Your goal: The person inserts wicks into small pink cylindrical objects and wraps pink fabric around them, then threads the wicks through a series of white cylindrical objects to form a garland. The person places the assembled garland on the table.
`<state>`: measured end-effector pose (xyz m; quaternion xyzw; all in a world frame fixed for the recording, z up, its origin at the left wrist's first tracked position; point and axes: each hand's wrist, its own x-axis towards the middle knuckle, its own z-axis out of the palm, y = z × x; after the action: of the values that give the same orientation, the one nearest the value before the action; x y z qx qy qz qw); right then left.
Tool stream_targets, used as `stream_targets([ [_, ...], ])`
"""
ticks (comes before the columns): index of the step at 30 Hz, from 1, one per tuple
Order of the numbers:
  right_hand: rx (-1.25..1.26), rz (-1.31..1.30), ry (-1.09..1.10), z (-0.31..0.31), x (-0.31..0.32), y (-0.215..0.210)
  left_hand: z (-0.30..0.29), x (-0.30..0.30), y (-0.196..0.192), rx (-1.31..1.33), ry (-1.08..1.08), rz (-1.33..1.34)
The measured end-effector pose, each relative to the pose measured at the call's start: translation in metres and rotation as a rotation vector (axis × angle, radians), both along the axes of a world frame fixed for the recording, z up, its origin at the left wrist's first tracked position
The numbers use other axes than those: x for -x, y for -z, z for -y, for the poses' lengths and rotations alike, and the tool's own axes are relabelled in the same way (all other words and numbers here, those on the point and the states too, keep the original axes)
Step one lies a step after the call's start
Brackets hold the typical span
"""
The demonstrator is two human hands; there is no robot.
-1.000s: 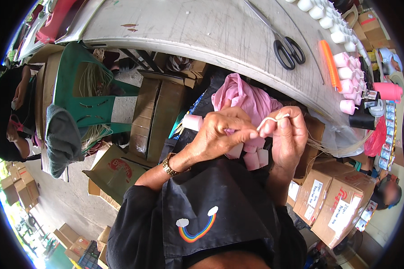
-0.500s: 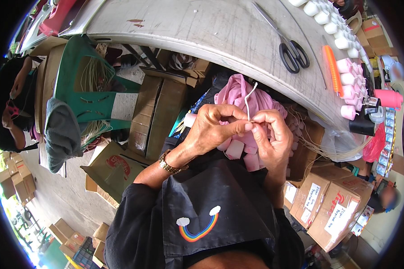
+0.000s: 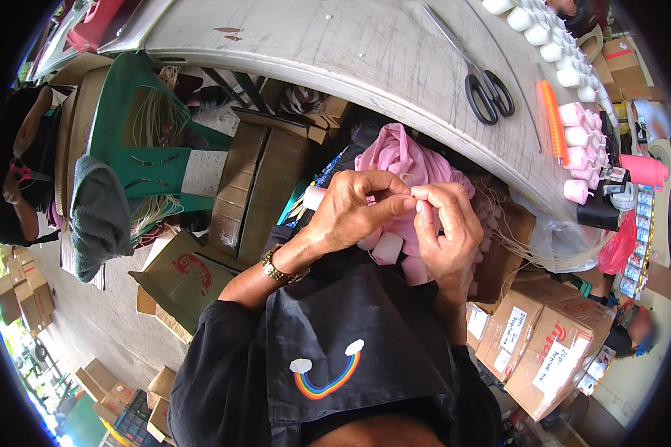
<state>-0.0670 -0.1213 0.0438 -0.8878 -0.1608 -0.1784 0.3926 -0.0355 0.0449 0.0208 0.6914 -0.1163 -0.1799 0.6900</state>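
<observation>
My left hand and my right hand meet over my lap, thumbs and fingers pinched tip to tip. Whatever lies between the fingertips is too small or hidden to make out. Right behind the hands is a bunched pink cloth. Below them, pale pink candle pieces lie in my lap, and another pale pink piece shows beside my left hand. A gold watch is on my left wrist. I wear a black apron with a rainbow print.
On the grey table are scissors, an orange-handled cutter, rows of white candles and pink candles. Cardboard boxes stand at right, others at left. A green chair holds a towel. At far left, another person holds pink-handled scissors.
The white wick that stood up from my fingertips no longer shows. My hands remain pinched together in nearly the same place, and the right fingers have turned slightly. The view has shifted slightly.
</observation>
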Motion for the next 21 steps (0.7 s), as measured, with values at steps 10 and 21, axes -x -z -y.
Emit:
stream_targets([
  [10,0.249,0.028,0.048,-0.001,-0.002,0.001,0.010,0.010,-0.001,-0.315,-0.225,0.508],
  [21,0.080,0.172,0.113,-0.011,-0.004,0.015,0.008,0.004,-0.001,-0.035,-0.185,0.116],
])
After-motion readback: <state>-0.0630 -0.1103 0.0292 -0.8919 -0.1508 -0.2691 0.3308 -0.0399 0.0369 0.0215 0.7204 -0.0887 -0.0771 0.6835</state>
